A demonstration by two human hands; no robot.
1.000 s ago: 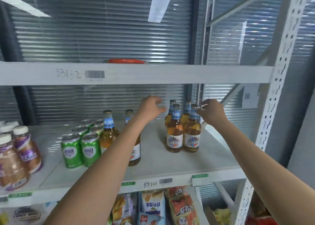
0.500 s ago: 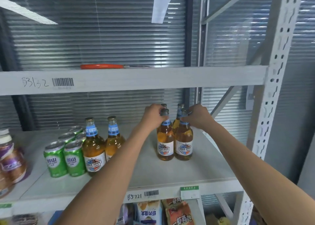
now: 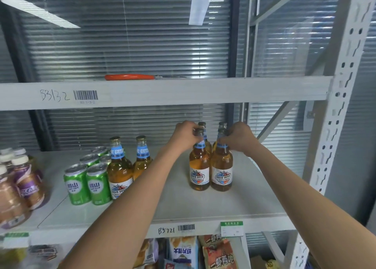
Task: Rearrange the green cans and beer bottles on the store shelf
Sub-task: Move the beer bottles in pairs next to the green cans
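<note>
On the shelf (image 3: 203, 205), both hands now pinching bottle necks, left (image 3: 186, 135) and right (image 3: 240, 136), up from hovering, ready to shift the pair.

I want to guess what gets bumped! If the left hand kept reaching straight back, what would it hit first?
Probably the back bottle right behind the front bottle that the left hand grips. Past that come the blinds. Depth is hard to judge.

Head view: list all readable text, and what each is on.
"B3132": handwritten on the grey upper shelf edge.
"B5721": handwritten on the grey lower shelf edge.
"BAHE BEER": label of the amber glass beer bottle under the left hand.
Green aluminium cans: lettering too small to read surely.
Barcode digits, green price tag, snack bags and purple bottles: too blurred.
</note>
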